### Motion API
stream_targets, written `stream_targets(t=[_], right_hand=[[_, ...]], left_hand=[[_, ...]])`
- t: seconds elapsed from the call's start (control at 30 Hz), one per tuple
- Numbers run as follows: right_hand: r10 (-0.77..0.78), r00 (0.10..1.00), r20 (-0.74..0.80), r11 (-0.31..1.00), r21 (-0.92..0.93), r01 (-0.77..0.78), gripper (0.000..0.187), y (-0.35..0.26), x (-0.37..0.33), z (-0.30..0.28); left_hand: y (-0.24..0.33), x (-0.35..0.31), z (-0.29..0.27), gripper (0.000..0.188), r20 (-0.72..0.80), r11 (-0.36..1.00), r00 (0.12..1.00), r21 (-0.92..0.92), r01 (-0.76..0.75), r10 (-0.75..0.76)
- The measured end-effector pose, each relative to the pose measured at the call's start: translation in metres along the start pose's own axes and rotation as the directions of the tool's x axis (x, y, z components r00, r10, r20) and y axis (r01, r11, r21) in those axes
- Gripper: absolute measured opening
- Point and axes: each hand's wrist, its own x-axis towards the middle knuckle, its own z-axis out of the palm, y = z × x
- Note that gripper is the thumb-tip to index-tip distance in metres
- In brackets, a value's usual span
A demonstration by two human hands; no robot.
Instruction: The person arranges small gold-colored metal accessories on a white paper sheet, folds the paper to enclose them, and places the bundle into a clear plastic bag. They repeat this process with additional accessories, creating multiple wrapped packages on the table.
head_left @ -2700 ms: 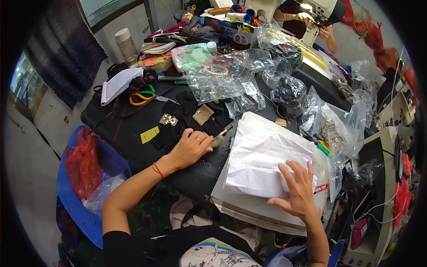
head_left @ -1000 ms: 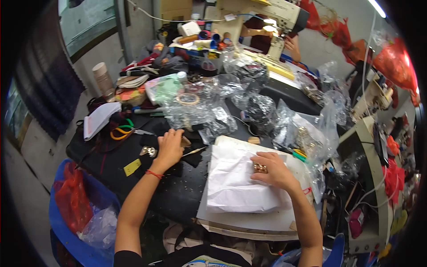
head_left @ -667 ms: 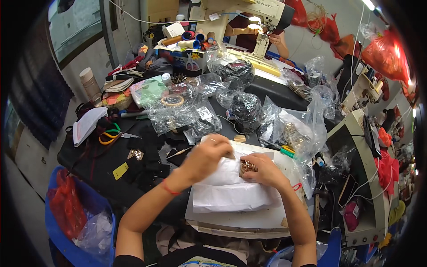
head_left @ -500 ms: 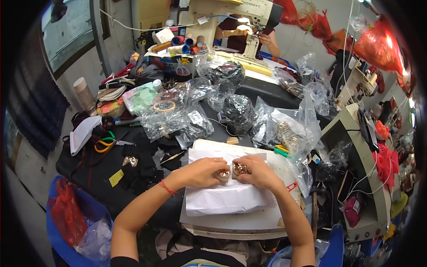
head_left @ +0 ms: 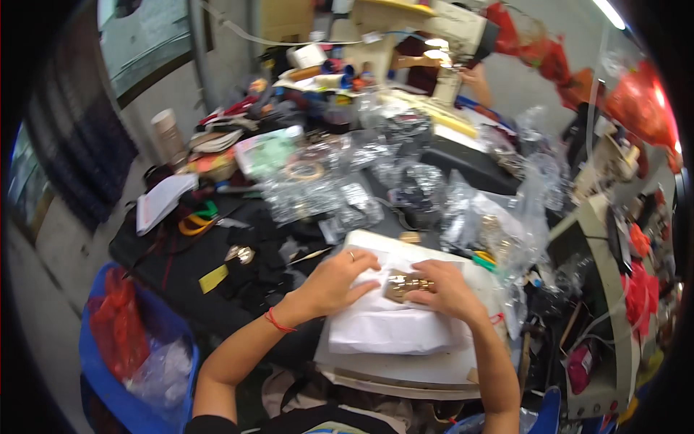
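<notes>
A shiny gold-coloured metal piece point(head_left: 405, 285) with a brownish edge lies on white paper point(head_left: 394, 333), blurred by motion. My right hand point(head_left: 450, 291) holds its right side, thumb at the near edge and fingers at the far edge. To the left, my left hand point(head_left: 343, 281) is apart from the piece and holds nothing; its fingers and thumb are spread over the paper's left side. Whether the gold is one piece or two laid together, I cannot tell. Under the paper is a pale board point(head_left: 390, 383) at the table's near edge.
Orange-and-green-handled scissors point(head_left: 199, 219), another gold piece point(head_left: 240, 254) and a yellow tag point(head_left: 213, 279) lie on the black table at left. Clear plastic bags point(head_left: 311, 192) crowd the far side. A blue bin point(head_left: 101, 340) stands lower left. Across the table, another person's hands work at a sewing machine point(head_left: 452, 50).
My left hand has let go of the gold piece it held and opened. Gold now shows only by my right hand. The whole view has shifted and tilted.
</notes>
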Motion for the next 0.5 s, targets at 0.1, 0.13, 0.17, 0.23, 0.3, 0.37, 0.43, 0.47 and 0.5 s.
stream_targets(t=[0.1,0.13,0.17,0.23,0.3,0.37,0.43,0.47,0.5], right_hand=[[0.001,1.000,-0.023,1.000,-0.003,-0.001,0.060,-0.008,0.002,0.002],[0.034,0.999,0.006,0.999,-0.027,-0.033,0.061,-0.014,0.004,0.001],[0.060,0.997,0.041,0.997,-0.050,-0.058,0.062,-0.021,0.008,0.004],[0.107,0.989,0.099,0.993,-0.065,-0.101,0.064,-0.027,0.015,0.009],[0.115,0.988,0.107,0.991,-0.080,-0.106,0.065,-0.032,0.017,0.009],[0.127,0.987,0.100,0.988,-0.105,-0.116,0.066,-0.031,0.015,0.007],[0.128,0.988,0.090,0.985,-0.127,-0.116,0.066,-0.029,0.014,0.011],[0.131,0.988,0.087,0.985,-0.123,-0.119,0.066,-0.028,0.014,0.011],[0.133,0.988,0.084,0.985,-0.120,-0.122,0.066,-0.028,0.014,0.011]], left_hand=[[-0.012,-0.029,-0.044,0.017,-0.349,0.961,0.930,0.200,0.191,-0.113],[-0.030,-0.043,-0.060,0.013,-0.447,0.918,0.882,0.267,0.293,-0.151],[-0.056,-0.064,-0.074,0.011,-0.585,0.865,0.777,0.240,0.440,-0.233],[-0.095,-0.110,-0.104,0.019,-0.567,0.633,0.658,0.283,0.721,-0.495],[-0.102,-0.116,-0.110,0.035,-0.474,0.466,0.537,0.267,0.843,-0.698],[-0.105,-0.104,-0.112,0.052,-0.408,0.429,0.490,0.237,0.872,-0.770],[-0.105,-0.095,-0.110,0.067,-0.353,0.405,0.484,0.275,0.872,-0.801],[-0.110,-0.094,-0.108,0.071,-0.350,0.418,0.486,0.254,0.872,-0.801],[-0.120,-0.096,-0.105,0.075,-0.346,0.429,0.487,0.233,0.873,-0.802]])
